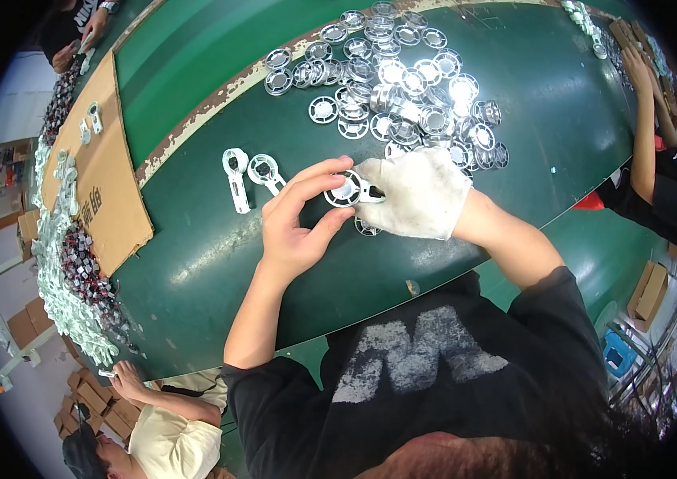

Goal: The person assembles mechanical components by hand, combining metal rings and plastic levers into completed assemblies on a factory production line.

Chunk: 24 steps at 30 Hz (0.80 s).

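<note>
My left hand (300, 219), bare, pinches the rim of a silver spoked ring (342, 191) between thumb and fingers. The ring sits at the round head of a small pale housing with a short handle (370, 192), which resembles a handheld fan body. My right hand (421, 194), in a whitish work glove, is closed on the handle end; its fingers are partly hidden. Below the glove, another spoked ring (366, 228) lies partly covered on the green table. Left of my hands lie two pale housings, one with its handle toward me (239, 190) and one angled (263, 169).
Many silver spoked rings (353, 129) are heaped beyond my hands on the green table (195, 319). At left lie a cardboard sheet (107, 184), a pale heap of housings (63, 295) and small wired parts (89, 267). Co-workers' hands (127, 382) show at the table's edges.
</note>
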Tool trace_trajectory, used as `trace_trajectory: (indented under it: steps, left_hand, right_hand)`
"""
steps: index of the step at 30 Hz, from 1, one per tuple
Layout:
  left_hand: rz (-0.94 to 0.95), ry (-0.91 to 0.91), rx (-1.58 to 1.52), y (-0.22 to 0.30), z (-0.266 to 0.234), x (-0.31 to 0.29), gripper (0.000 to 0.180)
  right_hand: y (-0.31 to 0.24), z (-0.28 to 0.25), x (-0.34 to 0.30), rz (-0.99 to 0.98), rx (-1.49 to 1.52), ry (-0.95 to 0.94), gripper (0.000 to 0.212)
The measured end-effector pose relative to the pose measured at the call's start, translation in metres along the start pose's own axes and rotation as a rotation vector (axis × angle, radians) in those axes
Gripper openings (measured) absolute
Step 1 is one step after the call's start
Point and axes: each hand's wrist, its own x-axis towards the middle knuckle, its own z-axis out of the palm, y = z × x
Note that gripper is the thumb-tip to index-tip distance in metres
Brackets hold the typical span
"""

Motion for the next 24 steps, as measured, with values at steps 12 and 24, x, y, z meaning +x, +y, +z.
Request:
trace_trajectory:
  steps: [12, 24]
  left_hand:
    - [0.114, 0.066, 0.227, 0.010, 0.002, 0.004, 0.048]
    - [0.219, 0.027, 0.326, 0.011, -0.004, 0.006, 0.055]
  right_hand:
    - [-0.001, 0.004, -0.002, -0.059, -0.029, 0.129, 0.030]
    - [0.004, 0.007, -0.003, -0.173, -0.044, 0.239, 0.027]
